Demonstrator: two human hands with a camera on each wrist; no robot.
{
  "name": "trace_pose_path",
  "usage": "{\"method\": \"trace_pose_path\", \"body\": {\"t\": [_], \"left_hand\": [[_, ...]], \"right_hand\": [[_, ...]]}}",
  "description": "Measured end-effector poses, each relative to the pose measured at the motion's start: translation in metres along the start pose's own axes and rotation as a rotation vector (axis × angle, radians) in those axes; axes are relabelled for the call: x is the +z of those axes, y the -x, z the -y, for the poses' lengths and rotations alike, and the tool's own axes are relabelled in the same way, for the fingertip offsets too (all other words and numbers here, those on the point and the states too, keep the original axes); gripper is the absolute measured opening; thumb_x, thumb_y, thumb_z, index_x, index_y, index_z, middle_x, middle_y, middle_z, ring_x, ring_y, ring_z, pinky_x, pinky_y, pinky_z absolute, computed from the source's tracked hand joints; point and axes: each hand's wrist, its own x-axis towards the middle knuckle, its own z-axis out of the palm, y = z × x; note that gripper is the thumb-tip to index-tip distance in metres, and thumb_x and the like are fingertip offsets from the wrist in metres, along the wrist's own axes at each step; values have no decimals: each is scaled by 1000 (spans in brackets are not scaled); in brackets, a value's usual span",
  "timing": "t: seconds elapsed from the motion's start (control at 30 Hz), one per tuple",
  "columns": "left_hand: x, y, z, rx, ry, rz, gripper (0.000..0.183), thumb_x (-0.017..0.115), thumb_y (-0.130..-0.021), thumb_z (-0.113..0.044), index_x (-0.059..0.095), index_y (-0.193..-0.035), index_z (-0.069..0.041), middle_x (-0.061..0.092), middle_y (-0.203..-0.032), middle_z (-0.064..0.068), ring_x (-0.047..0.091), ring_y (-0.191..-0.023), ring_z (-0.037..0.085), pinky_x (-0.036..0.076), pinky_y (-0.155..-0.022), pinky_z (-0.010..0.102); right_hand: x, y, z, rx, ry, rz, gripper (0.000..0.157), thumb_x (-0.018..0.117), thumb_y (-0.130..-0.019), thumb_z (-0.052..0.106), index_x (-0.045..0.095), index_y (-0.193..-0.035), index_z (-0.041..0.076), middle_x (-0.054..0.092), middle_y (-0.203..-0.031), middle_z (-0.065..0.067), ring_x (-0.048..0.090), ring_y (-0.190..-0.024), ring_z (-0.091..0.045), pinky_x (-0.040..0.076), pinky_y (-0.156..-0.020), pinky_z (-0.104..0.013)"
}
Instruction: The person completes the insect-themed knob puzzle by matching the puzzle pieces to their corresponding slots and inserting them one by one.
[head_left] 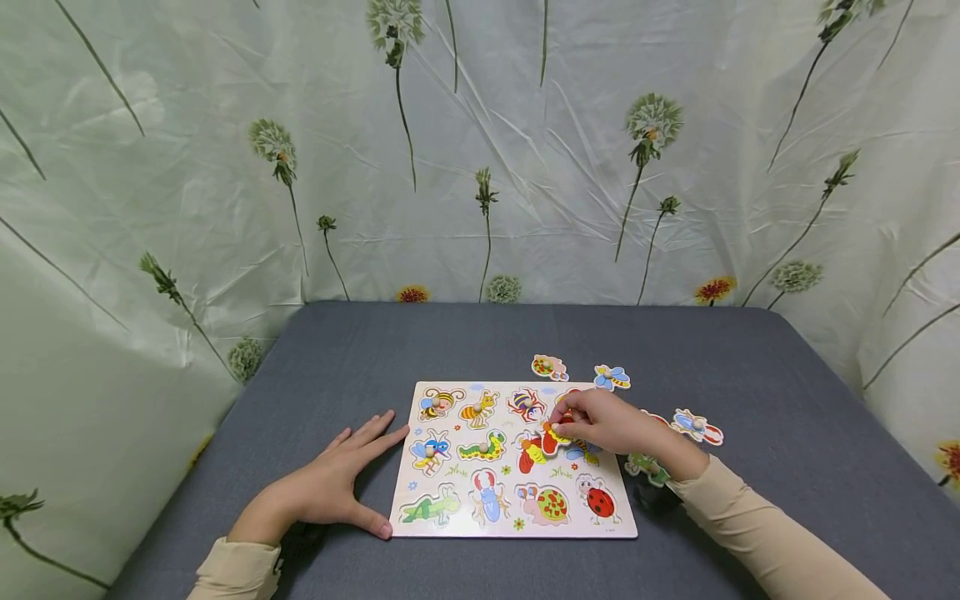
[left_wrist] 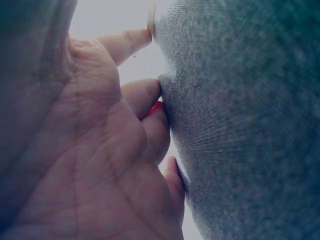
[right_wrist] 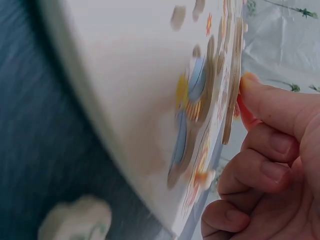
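A wooden peg puzzle board printed with insects lies flat on the table. My right hand pinches a red and yellow insect puzzle piece between thumb and fingers, above a similar red and yellow picture. In the right wrist view the piece appears edge-on, standing off the board's face. Spread at the board's left edge, my left hand touches it with thumb and fingertips. Knobbed pieces sit in the board, among them a spider, a caterpillar and a blue mosquito.
Loose pieces lie beyond and right of the board: a snail, a blue-winged bee, a blue and red beetle and a green piece. My right wrist partly covers a red one. A flowered curtain hangs behind the grey table.
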Motion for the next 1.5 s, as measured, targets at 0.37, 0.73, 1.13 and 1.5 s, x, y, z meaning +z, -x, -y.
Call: {"method": "trace_pose_path", "body": {"t": [0.37, 0.73, 1.13, 1.5], "left_hand": [[1, -1, 0, -2, -7, -1, 133, 96, -65, -67, 32, -171, -20, 18, -180, 20, 20, -164, 52, 13, -126, 79], [0, -1, 0, -2, -2, 6, 133, 96, -66, -66, 31, -172, -20, 18, -180, 20, 20, -163, 53, 12, -127, 79], [-1, 0, -1, -6, 1, 5, 133, 96, -65, -66, 31, -172, -19, 17, -180, 20, 19, -163, 54, 12, -127, 78], [-1, 0, 0, -8, 0, 5, 133, 95, -65, -67, 31, -172, -20, 17, -180, 20, 19, -164, 53, 11, -127, 79]], "right_hand": [[13, -10, 11, -19, 6, 52, 4, 75, -101, 14, 75, -102, 10, 44, -61, 14, 39, -56, 1, 36, -59, -17], [19, -10, 17, -3, 15, 75, 4, 75, -102, 19, 74, -102, 15, 44, -61, 13, 37, -56, 0, 34, -59, -18], [23, -13, 23, 0, 34, 84, 4, 77, -100, 18, 74, -100, 16, 52, -68, 12, 44, -60, -1, 36, -59, -18], [21, -14, 23, -12, 29, 93, 4, 77, -99, 17, 74, -99, 15, 56, -71, 12, 44, -61, 0, 36, -59, -18]]}}
